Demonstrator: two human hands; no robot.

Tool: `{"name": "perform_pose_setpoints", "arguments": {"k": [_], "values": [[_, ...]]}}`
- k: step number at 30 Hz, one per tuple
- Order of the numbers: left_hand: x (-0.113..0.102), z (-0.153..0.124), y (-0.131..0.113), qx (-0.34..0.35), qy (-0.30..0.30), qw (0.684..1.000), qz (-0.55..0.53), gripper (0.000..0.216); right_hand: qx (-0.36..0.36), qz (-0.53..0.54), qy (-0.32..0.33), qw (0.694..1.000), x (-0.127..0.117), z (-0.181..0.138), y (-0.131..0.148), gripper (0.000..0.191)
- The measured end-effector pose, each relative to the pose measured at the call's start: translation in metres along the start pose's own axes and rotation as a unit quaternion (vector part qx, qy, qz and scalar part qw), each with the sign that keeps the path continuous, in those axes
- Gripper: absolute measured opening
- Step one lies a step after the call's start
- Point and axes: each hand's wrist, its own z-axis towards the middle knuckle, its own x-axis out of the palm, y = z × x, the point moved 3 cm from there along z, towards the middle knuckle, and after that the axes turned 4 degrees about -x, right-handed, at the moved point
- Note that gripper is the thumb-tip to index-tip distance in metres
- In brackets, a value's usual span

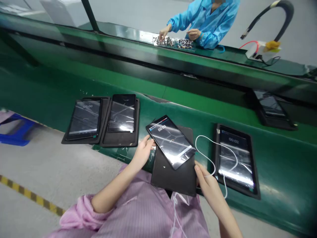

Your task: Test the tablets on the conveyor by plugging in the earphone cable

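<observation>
A black tablet (pixel 172 142) lies tilted across a dark flat tray (pixel 170 180), its lit screen reading 00:00. My left hand (pixel 143 151) is closed on the tablet's left edge, with the fingertips partly hidden beneath it. At the tray's right edge, near the tablet's lower right corner, is my right hand (pixel 206 177), its fingers closed. A thin white cable (pixel 204 153) loops over the bench and runs into that hand; the cable's end is hidden by the fingers.
Two tablets (pixel 85 119) (pixel 122 114) in dark trays lie to the left. Another tablet (pixel 235 157), reading 00:02, is at right under the cable. A further tablet (pixel 269 104) lies beyond the green bench (pixel 279 165). Opposite, a person in blue (pixel 210 19) handles small parts (pixel 173 43).
</observation>
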Motion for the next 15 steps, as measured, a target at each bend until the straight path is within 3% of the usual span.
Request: {"name": "perform_pose_setpoints", "arguments": {"k": [4, 9, 12, 15], "values": [[0.015, 0.013, -0.01, 0.007, 0.012, 1.0, -0.02, 0.026, -0.067, -0.12, -0.12, 0.983, -0.01, 0.012, 0.009, 0.068], [0.023, 0.025, -0.021, 0.045, 0.007, 0.999, -0.017, 0.037, -0.028, -0.088, -0.006, 0.996, 0.0, 0.016, 0.023, 0.067], [0.027, 0.031, -0.028, 0.054, 0.015, 0.998, 0.0, 0.037, -0.022, -0.062, -0.028, 0.997, -0.02, 0.002, 0.031, 0.068], [0.033, 0.033, -0.037, 0.066, 0.02, 0.998, 0.007, 0.038, 0.005, 0.092, -0.071, 0.993, -0.06, -0.027, 0.031, 0.069]]}}
